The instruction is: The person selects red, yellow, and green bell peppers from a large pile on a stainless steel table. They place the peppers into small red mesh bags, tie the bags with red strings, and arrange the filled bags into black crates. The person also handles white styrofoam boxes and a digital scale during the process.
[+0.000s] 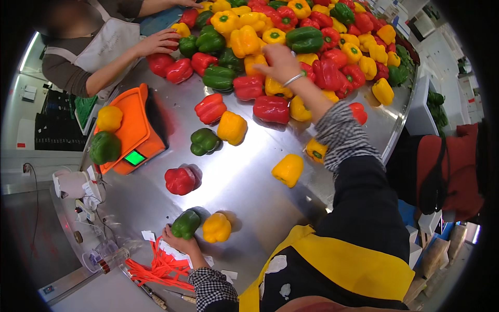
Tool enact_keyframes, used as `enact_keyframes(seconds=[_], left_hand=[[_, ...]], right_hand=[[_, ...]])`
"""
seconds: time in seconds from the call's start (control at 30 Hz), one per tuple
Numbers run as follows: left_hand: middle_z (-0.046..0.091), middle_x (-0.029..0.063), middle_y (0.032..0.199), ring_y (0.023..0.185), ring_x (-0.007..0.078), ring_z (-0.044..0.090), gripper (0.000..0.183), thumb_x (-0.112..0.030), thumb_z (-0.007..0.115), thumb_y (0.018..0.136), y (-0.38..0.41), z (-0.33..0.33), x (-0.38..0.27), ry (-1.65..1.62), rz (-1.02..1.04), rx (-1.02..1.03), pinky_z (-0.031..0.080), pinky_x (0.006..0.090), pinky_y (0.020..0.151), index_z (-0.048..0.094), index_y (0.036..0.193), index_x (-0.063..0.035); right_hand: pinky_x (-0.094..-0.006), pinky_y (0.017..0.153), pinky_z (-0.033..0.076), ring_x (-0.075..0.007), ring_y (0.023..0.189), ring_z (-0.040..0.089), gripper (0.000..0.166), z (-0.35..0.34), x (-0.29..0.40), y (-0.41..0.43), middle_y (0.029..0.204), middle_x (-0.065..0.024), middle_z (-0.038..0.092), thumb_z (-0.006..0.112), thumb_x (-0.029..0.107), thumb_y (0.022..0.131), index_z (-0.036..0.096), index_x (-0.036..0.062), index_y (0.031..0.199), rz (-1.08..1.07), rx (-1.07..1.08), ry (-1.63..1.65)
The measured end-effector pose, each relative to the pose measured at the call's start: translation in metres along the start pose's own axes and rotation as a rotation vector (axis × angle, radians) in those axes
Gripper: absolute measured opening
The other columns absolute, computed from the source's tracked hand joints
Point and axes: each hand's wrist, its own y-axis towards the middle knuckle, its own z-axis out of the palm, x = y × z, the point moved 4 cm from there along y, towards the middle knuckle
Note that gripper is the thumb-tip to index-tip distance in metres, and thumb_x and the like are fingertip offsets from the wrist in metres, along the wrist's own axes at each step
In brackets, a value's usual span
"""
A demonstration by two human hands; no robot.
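Note:
My left hand (180, 241) is around the near side of a green bell pepper (186, 225) at the lower left of the metal table. Beside that pepper, not in my hand, lies a yellow bell pepper (216, 227). My right hand (278, 64) reaches over the big pile of red, yellow and green peppers; its fingers are partly hidden, and whether it grips one cannot be told. A yellow pepper (255, 63) lies by its thumb. Between my hands lie a red pepper (180, 181), a green one (204, 141) and a yellow one (232, 128).
An orange scale (128, 124) at the left bears a yellow and a green pepper. Red-orange strips (160, 265) and white tags lie by my left wrist. A co-worker in an apron (111, 43) touches peppers across the table. Another person (448, 171) stands at the right, near a white crate (423, 105).

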Motion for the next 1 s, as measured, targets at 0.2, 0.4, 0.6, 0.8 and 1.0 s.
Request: enact_keyframes(seconds=[0.2, 0.4, 0.6, 0.8, 1.0], left_hand=[[0.051, 0.0181, 0.116, 0.105, 0.0335, 0.052, 0.045, -0.014, 0.065, 0.075, -0.002, 0.013, 0.013, -0.238, -0.083, -0.038, 0.04, 0.0401, 0.095, 0.051, 0.115, 0.0023], [0.052, 0.0161, 0.112, 0.103, 0.0298, 0.052, 0.049, -0.012, 0.067, 0.076, 0.002, 0.019, 0.006, -0.306, -0.138, 0.005, 0.042, 0.0389, 0.093, 0.047, 0.118, 0.0008], [0.051, 0.0163, 0.11, 0.102, 0.0297, 0.052, 0.05, -0.015, 0.068, 0.075, -0.006, 0.005, -0.004, -0.36, -0.189, 0.049, 0.041, 0.0401, 0.093, 0.046, 0.118, 0.0004], [0.051, 0.0185, 0.11, 0.105, 0.0352, 0.049, 0.045, -0.021, 0.065, 0.076, -0.008, 0.01, 0.012, -0.243, -0.046, -0.044, 0.039, 0.0416, 0.095, 0.051, 0.111, 0.0032], [0.05, 0.0199, 0.119, 0.11, 0.0373, 0.048, 0.047, -0.019, 0.064, 0.074, 0.012, -0.008, -0.009, 0.092, -0.008, -0.021, 0.038, 0.0418, 0.096, 0.052, 0.116, -0.0005]], right_hand=[[-0.0414, 0.086, 0.042, -0.0309, 0.101, 0.056, 0.062, -0.049, -0.053, -0.059, 0.108, -0.0124, 0.058, 0.078, 0.043, 0.065, 0.053, 0.0125, 0.113, -0.119, 0.398, -0.366], [-0.0442, 0.098, 0.036, -0.0294, 0.116, 0.048, 0.055, -0.053, -0.077, -0.082, 0.127, -0.0099, 0.05, 0.072, 0.031, 0.072, 0.052, 0.0144, 0.121, -0.178, -0.081, -0.034], [-0.0403, 0.09, 0.046, -0.0353, 0.108, 0.055, 0.058, -0.116, -0.238, -0.101, 0.112, -0.0208, 0.059, 0.064, 0.05, 0.079, 0.059, 0.0026, 0.113, 0.745, -0.116, -0.095], [-0.045, 0.089, 0.048, -0.0259, 0.12, 0.048, 0.071, -0.045, -0.301, -0.12, 0.127, -0.0165, 0.051, 0.073, 0.047, 0.072, 0.048, 0.0121, 0.129, 1.15, -0.081, 0.841], [-0.0462, 0.077, 0.054, -0.0276, 0.105, 0.059, 0.055, -0.094, -0.251, -0.128, 0.119, -0.0113, 0.057, 0.072, 0.009, 0.078, 0.047, 0.0084, 0.126, 0.849, -0.509, 1.252]])
